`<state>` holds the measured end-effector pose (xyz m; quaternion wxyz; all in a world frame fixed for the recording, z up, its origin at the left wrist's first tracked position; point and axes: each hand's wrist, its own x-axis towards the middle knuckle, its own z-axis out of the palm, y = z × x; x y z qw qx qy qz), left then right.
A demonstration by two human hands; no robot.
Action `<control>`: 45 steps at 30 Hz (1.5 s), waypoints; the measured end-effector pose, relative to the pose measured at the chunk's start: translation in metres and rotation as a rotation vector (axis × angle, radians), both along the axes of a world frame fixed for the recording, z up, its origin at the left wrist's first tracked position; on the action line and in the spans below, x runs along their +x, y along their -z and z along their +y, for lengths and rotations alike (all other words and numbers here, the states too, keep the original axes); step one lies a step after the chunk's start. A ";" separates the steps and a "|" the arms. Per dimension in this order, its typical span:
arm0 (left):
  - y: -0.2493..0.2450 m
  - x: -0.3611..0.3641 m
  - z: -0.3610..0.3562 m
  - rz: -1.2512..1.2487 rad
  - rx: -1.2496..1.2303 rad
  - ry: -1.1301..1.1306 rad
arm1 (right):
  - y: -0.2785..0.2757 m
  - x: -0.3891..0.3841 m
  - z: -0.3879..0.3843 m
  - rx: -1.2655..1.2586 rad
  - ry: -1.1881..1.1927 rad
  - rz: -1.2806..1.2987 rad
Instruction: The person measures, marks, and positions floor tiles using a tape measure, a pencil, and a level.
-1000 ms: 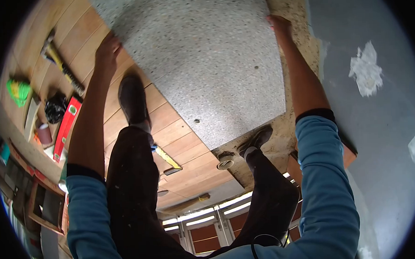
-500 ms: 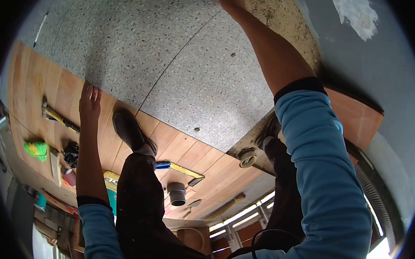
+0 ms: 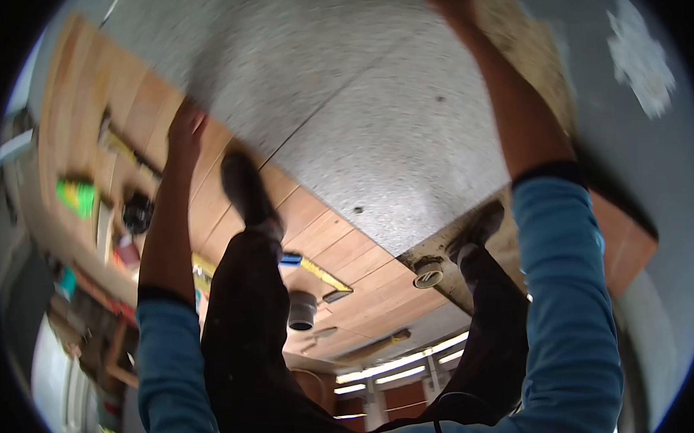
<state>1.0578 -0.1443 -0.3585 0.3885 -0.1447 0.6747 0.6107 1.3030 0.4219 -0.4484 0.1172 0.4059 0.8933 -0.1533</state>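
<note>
tiles: two large square slabs, right tile [image 3: 390, 145] and left tile [image 3: 278, 57]
finish: pale grey, fine dark speckle; two small dark spots on right tile
pose: both flat, butted edge to edge along a thin dark diagonal seam
place: upper centre of frame; right tile's near corner points toward lower centre
clarity: motion-blurred, left tile worst

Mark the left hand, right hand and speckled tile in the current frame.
left hand [image 3: 184, 129]: head view, back of the hand.
right hand [image 3: 452, 9]: head view, knuckles, blurred.
speckled tile [image 3: 405, 136]: head view, bare middle of its face.
</note>
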 end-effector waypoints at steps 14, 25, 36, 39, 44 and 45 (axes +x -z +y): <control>0.048 -0.006 -0.003 0.019 0.035 -0.183 | -0.045 -0.010 0.018 -0.396 0.214 0.034; 0.032 0.003 0.002 0.191 -0.152 -0.084 | -0.006 -0.119 0.059 -0.014 -0.500 0.102; 0.006 0.002 0.008 0.185 -0.259 -0.089 | -0.043 -0.139 0.006 -0.329 0.151 0.269; 0.012 0.003 0.008 0.231 -0.290 -0.107 | -0.052 -0.142 -0.001 -0.322 0.211 0.270; 0.021 0.005 0.007 0.249 -0.283 -0.114 | -0.059 -0.145 -0.004 -0.312 0.214 0.196; 0.023 0.005 0.008 0.252 -0.283 -0.117 | -0.061 -0.145 -0.004 -0.318 0.214 0.195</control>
